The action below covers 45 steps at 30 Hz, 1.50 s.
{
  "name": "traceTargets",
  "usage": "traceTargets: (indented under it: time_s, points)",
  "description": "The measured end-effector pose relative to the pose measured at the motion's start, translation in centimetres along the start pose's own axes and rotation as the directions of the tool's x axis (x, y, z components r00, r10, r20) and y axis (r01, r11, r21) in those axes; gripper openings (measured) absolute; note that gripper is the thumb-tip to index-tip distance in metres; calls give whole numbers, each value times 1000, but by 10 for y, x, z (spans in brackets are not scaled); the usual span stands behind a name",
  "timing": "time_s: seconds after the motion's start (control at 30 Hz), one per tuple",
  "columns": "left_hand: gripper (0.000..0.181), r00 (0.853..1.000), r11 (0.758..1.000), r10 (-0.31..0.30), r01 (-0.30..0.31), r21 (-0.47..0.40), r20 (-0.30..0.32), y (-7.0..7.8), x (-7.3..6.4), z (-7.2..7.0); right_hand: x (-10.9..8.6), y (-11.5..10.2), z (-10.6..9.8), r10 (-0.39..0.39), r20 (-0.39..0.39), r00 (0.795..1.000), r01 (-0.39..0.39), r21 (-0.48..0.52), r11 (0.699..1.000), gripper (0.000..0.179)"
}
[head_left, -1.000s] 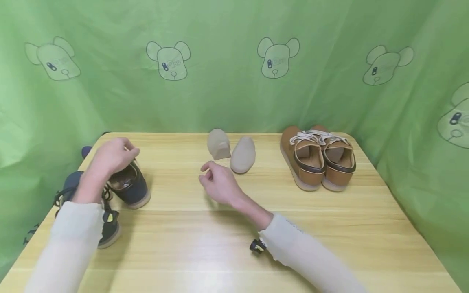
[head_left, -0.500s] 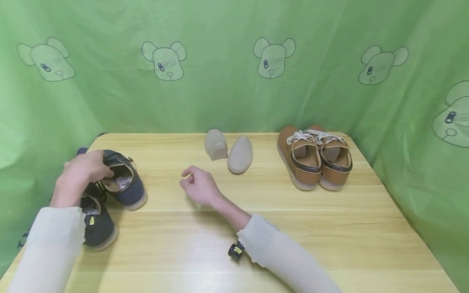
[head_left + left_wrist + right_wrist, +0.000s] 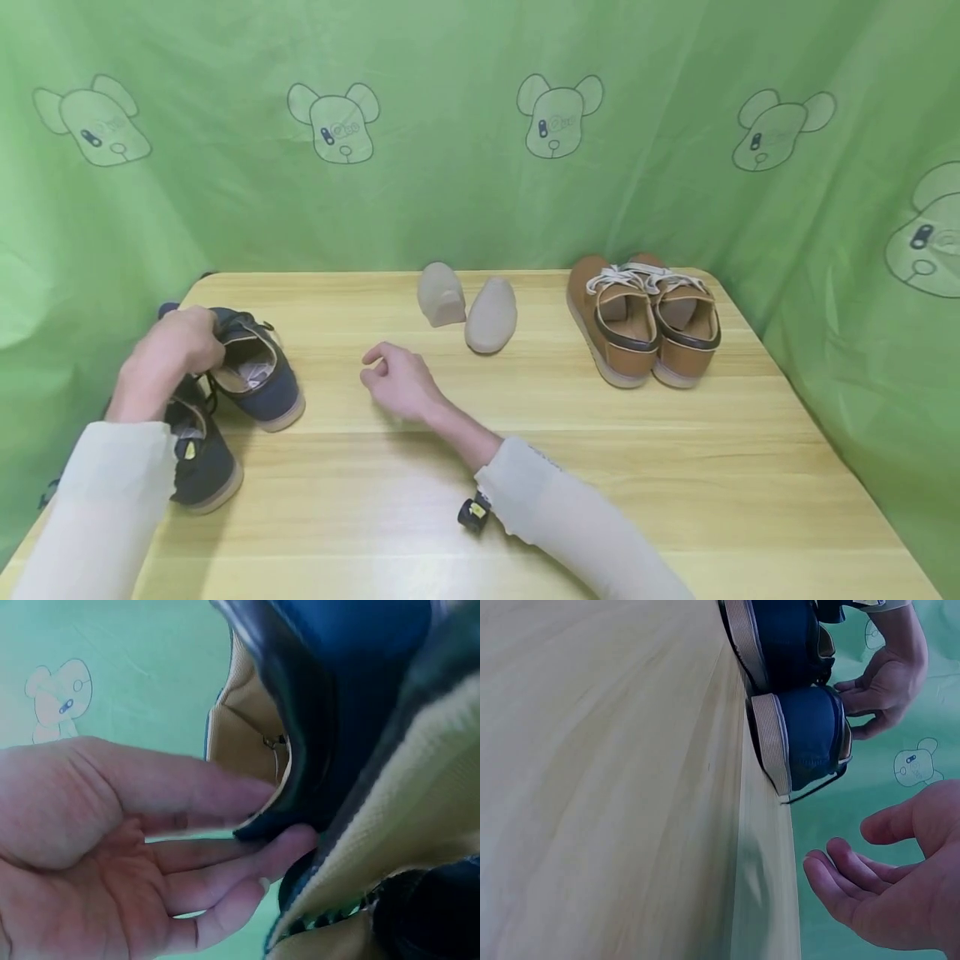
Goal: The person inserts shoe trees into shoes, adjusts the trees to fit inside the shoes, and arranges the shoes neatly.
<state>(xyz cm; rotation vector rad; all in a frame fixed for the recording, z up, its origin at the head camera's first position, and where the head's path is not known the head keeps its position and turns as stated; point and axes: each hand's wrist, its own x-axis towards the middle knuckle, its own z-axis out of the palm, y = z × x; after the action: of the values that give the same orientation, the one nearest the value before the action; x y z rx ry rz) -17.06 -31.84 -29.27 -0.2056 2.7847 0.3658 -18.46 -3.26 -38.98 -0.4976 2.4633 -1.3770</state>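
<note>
My left hand [image 3: 168,354] pinches the side of the opening of a navy lace-up shoe [image 3: 276,396] at the table's left. In the left wrist view, one digit of the hand [image 3: 97,847] lies inside the shoe's tan-lined collar and the other fingers lie outside it. Another navy shoe [image 3: 204,471] stands just nearer, under the wrist. My right hand [image 3: 401,382] hovers over the middle of the table, fingers loosely bent and holding nothing. Past it lie two beige toe-shaped inserts [image 3: 441,294], side by side. The right wrist view has both shoes resting sole-down near my left hand [image 3: 889,682].
A pair of brown shoes [image 3: 628,369] with white laces stands at the back right, a greyish piece visible inside each. The wooden table [image 3: 570,417] ends at a green curtain [image 3: 450,208] printed with bear heads. A small black device [image 3: 474,512] hangs at my right cuff.
My left hand has come down and left from above the navy shoe to its collar and taken hold there. My right hand has shifted left. The inserts and brown shoes stay in place.
</note>
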Motion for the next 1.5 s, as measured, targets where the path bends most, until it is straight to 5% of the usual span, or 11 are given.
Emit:
traceTargets:
  time_s: [0.5,0.87,1.1,1.27,1.4,1.5]
  points:
    - [19,978,978,188,-178,108,-85,37,-10,19,2,-18,9,-7,14,1000,7,-9,1000,34]
    - [23,987,987,156,-155,48,-30,54,-17,21,6,-32,19,-29,69,997,31,-26,999,47]
    - [49,973,972,232,-232,29,-8,43,-10,22,9,-31,23,-11,58,998,13,-34,999,44]
    - [50,958,956,285,-281,-88,35,31,-10,19,9,-30,22,16,63,998,-13,-40,999,47]
    - [47,963,947,258,-236,-219,76,20,-15,14,9,-30,22,23,65,998,-20,-37,999,47]
    - [36,971,956,228,-208,-209,77,13,-18,11,9,-31,23,22,64,998,-19,-41,999,47]
